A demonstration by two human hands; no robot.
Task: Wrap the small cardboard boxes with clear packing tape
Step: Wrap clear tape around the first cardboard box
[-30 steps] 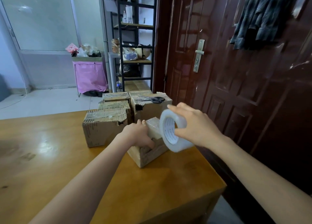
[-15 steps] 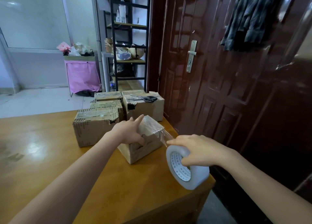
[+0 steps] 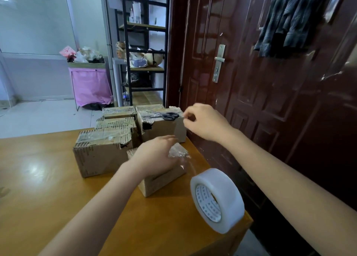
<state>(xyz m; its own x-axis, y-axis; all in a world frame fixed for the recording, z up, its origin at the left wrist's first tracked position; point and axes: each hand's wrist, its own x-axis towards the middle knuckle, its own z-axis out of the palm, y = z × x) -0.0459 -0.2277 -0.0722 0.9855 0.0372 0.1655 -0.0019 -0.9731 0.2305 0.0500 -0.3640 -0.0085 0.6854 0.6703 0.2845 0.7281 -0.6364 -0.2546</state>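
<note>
The small cardboard box (image 3: 164, 176) being wrapped sits on the tabletop (image 3: 48, 188) near its right edge, and everything else is best placed from it. The left hand (image 3: 156, 155) lies flat on the box's top with fingers spread, pressing down a strip of clear tape (image 3: 178, 151) that shows as a crinkled, glossy film running off the box's right side toward the tape roll (image 3: 217, 199). The roll stands on edge just right of and nearer than the box, close to the table's corner, and neither hand holds it. The right hand (image 3: 202, 120) is beyond the box, fingers drawn together at the far box's corner beside the black-handled scissors (image 3: 170, 116); whether it pinches anything I cannot tell.

The step in hand looks to be cutting the strip. To do it well, keep the left palm firm so the tape does not lift, take the scissors by the handles, and cut close to the box edge — a slack tail will fold back on itself and stick.

The cartons are raw corrugated board, edges ragged with exposed flutes, some already shiny with film. The taped carton (image 3: 100, 155) to the left of the box shows torn corners. The roll is a thick, milky-white ring with a printed core — smooth enough to roll off the polished wood.
</note>
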